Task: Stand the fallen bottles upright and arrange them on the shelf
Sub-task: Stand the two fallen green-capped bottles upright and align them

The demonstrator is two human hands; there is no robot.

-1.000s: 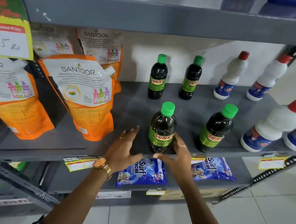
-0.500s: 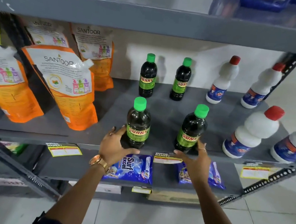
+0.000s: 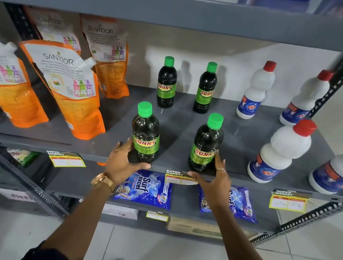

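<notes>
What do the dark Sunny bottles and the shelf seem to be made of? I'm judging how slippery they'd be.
Front Sunny bottles: likely glossy clear plastic over dark liquid, going by the sharp highlights; glass can't be ruled out. Caps look like matte green plastic. Shelf: probably grey painted metal, smooth with a dull sheen; its perforated angle posts suggest steel.

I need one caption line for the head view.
Left hand and right hand cup two upright Sunny bottles at the shelf front.
</notes>
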